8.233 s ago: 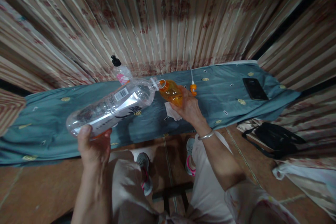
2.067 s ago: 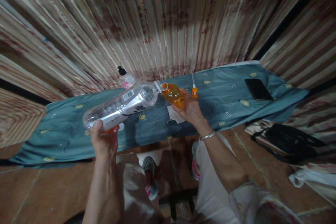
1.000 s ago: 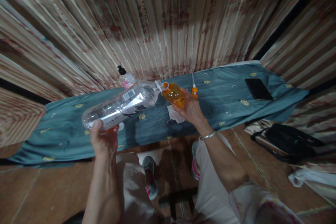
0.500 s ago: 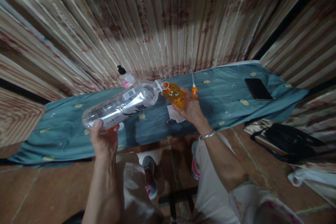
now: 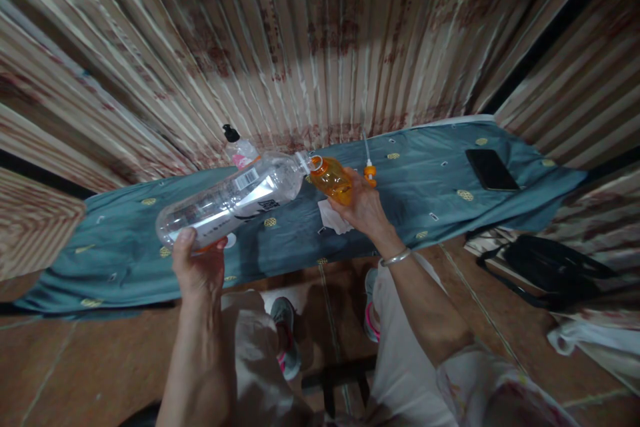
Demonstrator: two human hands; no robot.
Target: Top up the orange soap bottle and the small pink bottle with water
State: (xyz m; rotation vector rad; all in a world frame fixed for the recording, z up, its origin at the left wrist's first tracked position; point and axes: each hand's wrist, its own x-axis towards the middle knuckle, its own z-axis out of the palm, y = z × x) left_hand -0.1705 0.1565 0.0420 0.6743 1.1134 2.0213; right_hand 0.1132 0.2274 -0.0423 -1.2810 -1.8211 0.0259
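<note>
- Head view, the mouths: the neck of the big bottle [image 5: 225, 207] meets the mouth of the orange bottle [image 5: 330, 180]; whether the rims touch or one sits inside the other, I cannot tell.
- Big bottle: held above the worktop [image 5: 410, 197], long axis running from its base at lower left to its neck at upper right.
- Orange bottle: also held up, its mouth facing left and its base running down to the right.
- Left hand [image 5: 200, 267]: nearer the big bottle's base, thumb on the near side, fingers curled beneath, gripping it.
- Right hand [image 5: 365, 203]: fingers wrapped around the orange bottle's base; the far ones are hidden.
- Counted: two hands, one big bottle, one orange bottle, one pump bottle [image 5: 243, 152] behind the big one, one orange pump [image 5: 370, 175] beyond the right hand, one tissue [image 5: 336, 219] below it, one phone [image 5: 493, 169] well to the right, one bag [image 5: 555, 267] off the worktop.
</note>
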